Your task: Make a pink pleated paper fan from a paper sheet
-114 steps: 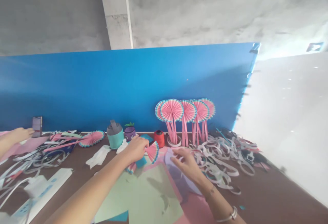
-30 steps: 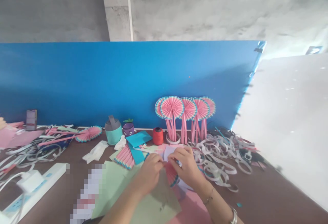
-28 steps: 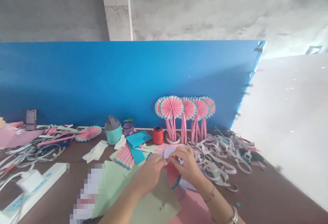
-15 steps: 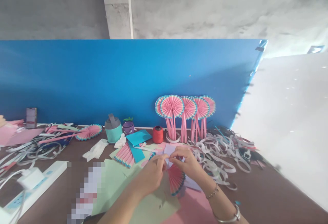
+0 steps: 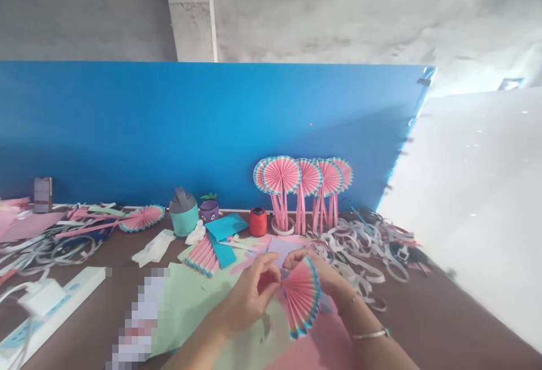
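So both hands are on a pink paper fan (image 5: 301,297) with a blue edge, held just above the table (image 5: 427,325) around the bottom middle of the shot. The left hand (image 5: 249,297) is pinched tight on the fan's narrow end, thumb and fingertips squeezing the pleats together. The right hand (image 5: 328,278) sits mostly behind the fan. It's curled around the top edge at about 12 o'clock on the fan, thumb in front and the other fingers hidden behind the paper. The fan is spread roughly halfway, pleats fanning out toward 5 o'clock.

Under the hands there's a pale green sheet (image 5: 190,302) and a pink sheet (image 5: 315,353). At 10 o'clock from the hands another folded fan (image 5: 203,256) lies flat, touching a blue sheet (image 5: 226,226). Straight up at 12 o'clock, a bunch of finished fans on sticks (image 5: 301,181) stands upright against the blue board (image 5: 169,133), with a red spool (image 5: 258,222) just beside it. Further along at 11 o'clock are a teal cup (image 5: 183,221) and a little purple pot (image 5: 209,210). A big mess of curly paper strips (image 5: 368,246) sits at 2 o'clock. Way over at 9 o'clock there's a white power strip (image 5: 55,305), and a phone (image 5: 42,194) leans on the board.
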A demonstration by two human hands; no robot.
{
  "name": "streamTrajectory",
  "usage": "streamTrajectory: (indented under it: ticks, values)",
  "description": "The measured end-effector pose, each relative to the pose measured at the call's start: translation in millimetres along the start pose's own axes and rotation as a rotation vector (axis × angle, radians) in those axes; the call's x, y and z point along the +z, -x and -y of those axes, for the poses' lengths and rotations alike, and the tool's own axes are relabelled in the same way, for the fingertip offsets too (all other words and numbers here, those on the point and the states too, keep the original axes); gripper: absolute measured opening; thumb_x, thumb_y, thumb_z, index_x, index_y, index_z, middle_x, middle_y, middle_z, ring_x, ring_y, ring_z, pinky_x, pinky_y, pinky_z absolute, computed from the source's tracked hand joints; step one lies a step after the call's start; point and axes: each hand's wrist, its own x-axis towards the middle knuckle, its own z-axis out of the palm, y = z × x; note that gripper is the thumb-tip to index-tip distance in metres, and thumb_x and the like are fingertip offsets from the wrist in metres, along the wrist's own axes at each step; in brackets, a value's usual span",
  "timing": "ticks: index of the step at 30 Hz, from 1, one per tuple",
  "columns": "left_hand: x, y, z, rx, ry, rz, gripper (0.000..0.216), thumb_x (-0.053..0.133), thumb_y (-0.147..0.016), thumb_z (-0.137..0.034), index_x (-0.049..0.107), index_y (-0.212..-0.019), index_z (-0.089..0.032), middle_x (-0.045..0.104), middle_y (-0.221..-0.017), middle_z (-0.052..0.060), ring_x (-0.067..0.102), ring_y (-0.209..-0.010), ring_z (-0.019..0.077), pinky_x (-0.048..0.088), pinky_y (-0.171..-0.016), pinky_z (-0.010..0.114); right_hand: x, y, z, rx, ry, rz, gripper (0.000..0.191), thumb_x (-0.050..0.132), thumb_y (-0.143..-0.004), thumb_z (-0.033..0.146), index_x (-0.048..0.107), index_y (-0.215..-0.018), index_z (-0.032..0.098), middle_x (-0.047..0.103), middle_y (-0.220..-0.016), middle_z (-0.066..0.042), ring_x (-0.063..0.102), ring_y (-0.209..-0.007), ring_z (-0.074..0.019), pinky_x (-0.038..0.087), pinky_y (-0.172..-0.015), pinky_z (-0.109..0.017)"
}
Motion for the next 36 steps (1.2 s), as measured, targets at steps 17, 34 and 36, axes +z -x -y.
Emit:
streamTrajectory:
  ticks: [17,34,36]
  values:
    - [-21.9,-18.3,49.1,-0.246,-0.678,-0.493,0.030,0.045,-0.077,-0.006,0.053,-0.102,-0.020,0.064,-0.077,0.000,0.064,-0.078,0.0187,0.048,-0.072,0.030,41.8,0.3,-7.2,-0.429,0.933,-0.319,0.019,0.049,-0.087,0.012,0.067,-0.086,0.019,0.062,-0.079,-0.004,0.057,-0.076,-0.0179,0.043,-0.068,-0.028]
    - [-16.5,-8.9,11.7,0.033,-0.735,0.130,0.049,0.031,-0.081,0.002,0.047,-0.122,-0.018,0.060,-0.103,0.009,0.054,-0.098,0.0215,0.045,-0.085,0.034,26.1,-5.3,-6.7,-0.658,0.708,-0.345,0.020,0.048,-0.093,0.025,0.064,-0.081,0.021,0.061,-0.080,-0.005,0.056,-0.078,-0.0179,0.045,-0.073,-0.030]
    - [-15.8,-8.0,4.3,0.060,-0.721,0.181,0.044,0.030,-0.082,0.000,0.049,-0.118,-0.017,0.059,-0.104,0.010,0.053,-0.097,0.0217,0.045,-0.085,0.034,22.0,-8.1,-7.0,-0.646,0.659,-0.333,0.020,0.052,-0.092,0.026,0.066,-0.079,0.021,0.063,-0.078,-0.005,0.057,-0.077,-0.0178,0.045,-0.073,-0.031]
